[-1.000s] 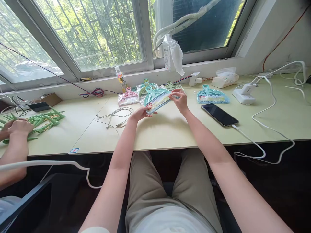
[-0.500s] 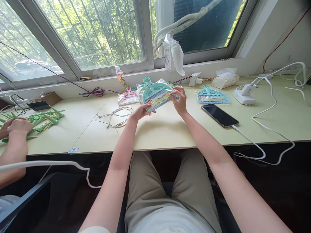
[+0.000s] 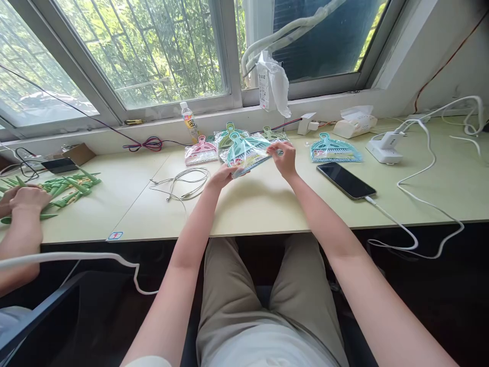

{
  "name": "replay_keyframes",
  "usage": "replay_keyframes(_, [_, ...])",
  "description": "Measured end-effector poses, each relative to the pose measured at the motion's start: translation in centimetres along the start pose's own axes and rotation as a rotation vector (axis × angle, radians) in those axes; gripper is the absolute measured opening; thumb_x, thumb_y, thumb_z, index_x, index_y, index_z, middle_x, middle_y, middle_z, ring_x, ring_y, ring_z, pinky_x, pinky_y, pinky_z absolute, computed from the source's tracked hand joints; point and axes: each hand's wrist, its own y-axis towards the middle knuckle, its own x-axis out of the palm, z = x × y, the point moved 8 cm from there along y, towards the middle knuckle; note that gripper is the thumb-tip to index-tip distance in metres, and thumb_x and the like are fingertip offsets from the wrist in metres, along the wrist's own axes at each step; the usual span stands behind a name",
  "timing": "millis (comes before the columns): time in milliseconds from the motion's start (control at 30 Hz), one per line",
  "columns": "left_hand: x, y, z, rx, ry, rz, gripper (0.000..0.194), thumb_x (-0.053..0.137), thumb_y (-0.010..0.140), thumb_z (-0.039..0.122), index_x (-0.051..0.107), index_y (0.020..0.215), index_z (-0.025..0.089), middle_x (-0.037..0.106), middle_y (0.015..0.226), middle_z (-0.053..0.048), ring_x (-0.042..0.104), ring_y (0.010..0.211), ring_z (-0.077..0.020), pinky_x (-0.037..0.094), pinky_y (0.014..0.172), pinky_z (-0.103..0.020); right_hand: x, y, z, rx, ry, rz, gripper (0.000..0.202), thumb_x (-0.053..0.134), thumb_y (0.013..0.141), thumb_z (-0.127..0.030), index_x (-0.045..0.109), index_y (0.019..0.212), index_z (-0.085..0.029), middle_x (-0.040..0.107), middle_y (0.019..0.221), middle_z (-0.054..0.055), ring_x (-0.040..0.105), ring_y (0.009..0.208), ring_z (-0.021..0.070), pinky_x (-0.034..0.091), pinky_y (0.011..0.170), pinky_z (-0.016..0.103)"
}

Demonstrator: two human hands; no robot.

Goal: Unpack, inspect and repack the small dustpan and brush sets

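Observation:
A teal mini dustpan and brush set (image 3: 247,149) in clear plastic wrap is held up over the table, tilted, its handle toward the window. My left hand (image 3: 223,176) is closed on its lower left corner. The fingers of my right hand (image 3: 283,158) pinch the wrap at its right end. Behind it lie an olive-green packaged set (image 3: 230,128), partly covered from view, and another green one (image 3: 273,134). A pink packaged set (image 3: 201,151) rests to their left. Farther right on the table is a second teal packaged set (image 3: 334,150).
A phone (image 3: 346,180) on a charging cable, a white power strip (image 3: 384,152) and a tissue pack (image 3: 354,125) occupy the right side. Coiled cable (image 3: 183,183) lies left of my hands. At far left, another person's hands (image 3: 26,198) touch green pieces (image 3: 72,188). A bottle (image 3: 189,122) stands behind.
The held dustpan set has dropped slightly and tipped flatter, with its handle lower. More of the green sets behind it now shows. Both hands keep their hold.

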Motion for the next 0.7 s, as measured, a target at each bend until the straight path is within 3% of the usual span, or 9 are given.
replay_keyframes(167, [-0.2, 0.2, 0.6, 0.090, 0.105, -0.051, 0.064, 0.084, 0.063, 0.013, 0.064, 0.123, 0.010, 0.076, 0.114, -0.016, 0.076, 0.099, -0.0300, 0.060, 0.098, -0.047, -0.1, 0.0, 0.4, -0.042, 0.052, 0.056, 0.016, 0.065, 0.096, -0.038, 0.071, 0.087, -0.026, 0.067, 0.113, 0.009, 0.063, 0.110, 0.0273, 0.051, 0.105, 0.049])
replay_keyframes(267, [-0.1, 0.3, 0.9, 0.150, 0.142, -0.084, 0.077, 0.088, 0.057, 0.017, 0.060, 0.129, 0.014, 0.075, 0.118, -0.016, 0.075, 0.101, -0.0309, 0.059, 0.095, -0.047, 0.2, 0.0, 1.3, 0.041, 0.166, 0.050, 0.015, 0.069, 0.093, -0.040, 0.070, 0.097, -0.026, 0.058, 0.130, 0.010, 0.061, 0.118, 0.0268, 0.054, 0.104, 0.048])
replay_keyframes(333, [-0.2, 0.4, 0.8, 0.170, 0.161, -0.096, 0.083, 0.090, 0.055, 0.018, 0.058, 0.132, 0.015, 0.073, 0.122, -0.017, 0.075, 0.102, -0.0315, 0.058, 0.093, -0.045, 0.7, -0.1, 2.2, 0.148, 0.286, 0.027, 0.027, 0.074, 0.088, -0.041, 0.068, 0.110, -0.026, 0.058, 0.132, 0.011, 0.061, 0.120, 0.0267, 0.057, 0.100, 0.046])
replay_keyframes(467, [-0.8, 0.6, 0.6, 0.157, 0.196, -0.088, 0.087, 0.090, 0.054, 0.020, 0.057, 0.134, 0.014, 0.071, 0.125, -0.020, 0.074, 0.105, -0.0317, 0.059, 0.089, -0.041, 2.6, -0.8, 3.8, 0.441, 0.615, -0.137, 0.057, 0.085, 0.075, -0.045, 0.062, 0.125, -0.028, 0.071, 0.115, 0.007, 0.067, 0.111, 0.0259, 0.063, 0.088, 0.042])
replay_keyframes(567, [-0.5, 0.5, 0.5, 0.133, 0.218, -0.081, 0.095, 0.089, 0.059, 0.026, 0.051, 0.146, 0.018, 0.069, 0.130, -0.019, 0.072, 0.108, -0.0319, 0.061, 0.085, -0.039, 4.0, -1.8, 4.4, 0.628, 0.801, -0.280, 0.046, 0.087, 0.070, -0.040, 0.069, 0.109, -0.024, 0.074, 0.093, 0.004, 0.072, 0.095, 0.0241, 0.065, 0.083, 0.040])
replay_keyframes(700, [0.8, 0.2, 1.3, 0.235, 0.156, -0.054, 0.098, 0.077, 0.081, 0.048, 0.024, 0.163, 0.036, 0.057, 0.149, -0.013, 0.063, 0.129, -0.0338, 0.064, 0.084, -0.041, 3.3, -2.0, 5.9, 0.758, 0.852, -0.179, 0.027, 0.085, 0.068, -0.027, 0.070, 0.089, -0.020, 0.074, 0.083, 0.001, 0.072, 0.085, 0.0202, 0.066, 0.082, 0.038])
